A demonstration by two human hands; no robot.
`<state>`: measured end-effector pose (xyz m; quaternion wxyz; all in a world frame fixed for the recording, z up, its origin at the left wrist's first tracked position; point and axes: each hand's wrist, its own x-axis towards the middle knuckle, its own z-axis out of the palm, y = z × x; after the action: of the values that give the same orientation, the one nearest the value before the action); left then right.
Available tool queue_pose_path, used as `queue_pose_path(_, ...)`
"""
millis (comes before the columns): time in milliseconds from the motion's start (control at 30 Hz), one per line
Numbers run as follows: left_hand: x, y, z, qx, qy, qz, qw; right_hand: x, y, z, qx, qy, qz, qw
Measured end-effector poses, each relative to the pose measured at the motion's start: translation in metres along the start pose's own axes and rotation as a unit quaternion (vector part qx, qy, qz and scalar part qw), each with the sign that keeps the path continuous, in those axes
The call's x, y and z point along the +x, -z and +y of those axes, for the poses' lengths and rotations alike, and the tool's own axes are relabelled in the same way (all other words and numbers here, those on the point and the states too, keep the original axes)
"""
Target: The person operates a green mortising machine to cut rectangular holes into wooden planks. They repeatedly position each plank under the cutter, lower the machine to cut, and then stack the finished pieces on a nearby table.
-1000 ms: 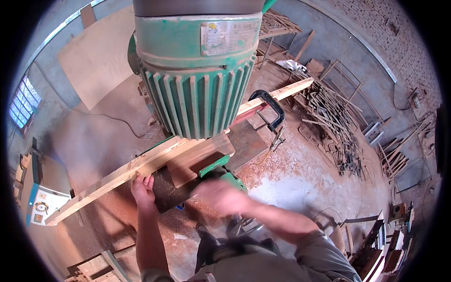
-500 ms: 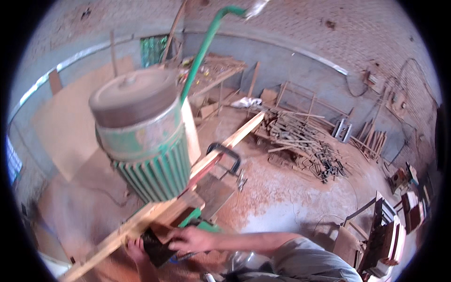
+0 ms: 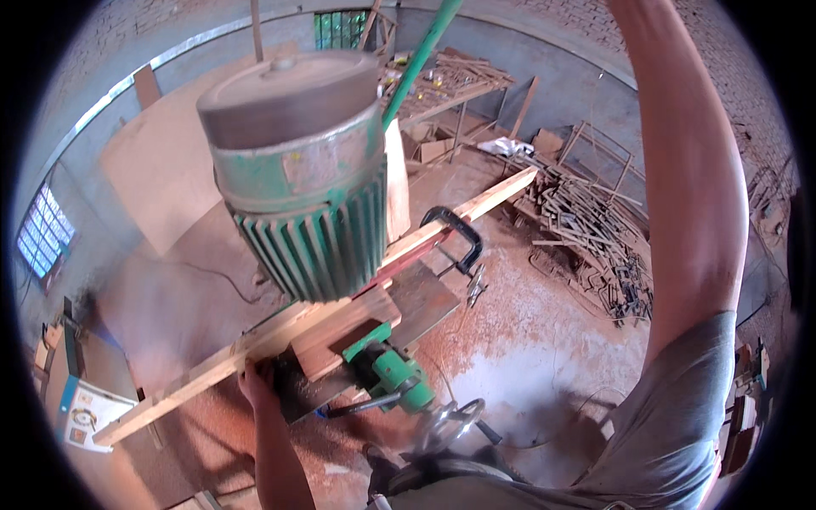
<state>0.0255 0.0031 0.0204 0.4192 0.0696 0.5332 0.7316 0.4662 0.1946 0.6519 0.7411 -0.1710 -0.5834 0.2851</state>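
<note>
My left hand [image 3: 257,384] is at the near side of a long pale wooden beam [image 3: 183,387], next to a short reddish-brown board [image 3: 340,331]. Its fingers are in shadow and partly hidden, so I cannot make out their grip. My right forearm [image 3: 684,144] rises steeply, and its hand lies beyond the upper edge of the picture. A large green ribbed motor [image 3: 306,221] with a dark, rounded top stands over the beam. Beside the board sits a green clamp fixture [image 3: 395,374] with a dark handle. A green bar [image 3: 416,68] slants up behind the motor.
A black C-clamp [image 3: 463,238] grips the beam's far part. Beyond it, a heap of metal clamps and bars [image 3: 586,229] covers the dusty floor. A cluttered workbench [image 3: 459,85] stands at the back. A handwheel [image 3: 450,421] is close to my body.
My right hand has left the board and gone up out of view, the arm now raised. My left hand stays by the beam. The whole view has shifted.
</note>
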Motion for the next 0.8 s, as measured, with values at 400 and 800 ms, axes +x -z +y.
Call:
queue_pose_path(400, 0.001, -0.002, -0.003, -0.001, -0.005, 0.005, 1.000, -0.148, 0.116, -0.032, 0.079, 0.020, -0.065, 0.995)
queue_pose_path(800, 0.006, 0.004, -0.007, -0.023, -0.012, 0.010, 1.000, -0.230, 0.142, -0.026, 0.095, 0.049, 0.012, 0.994)
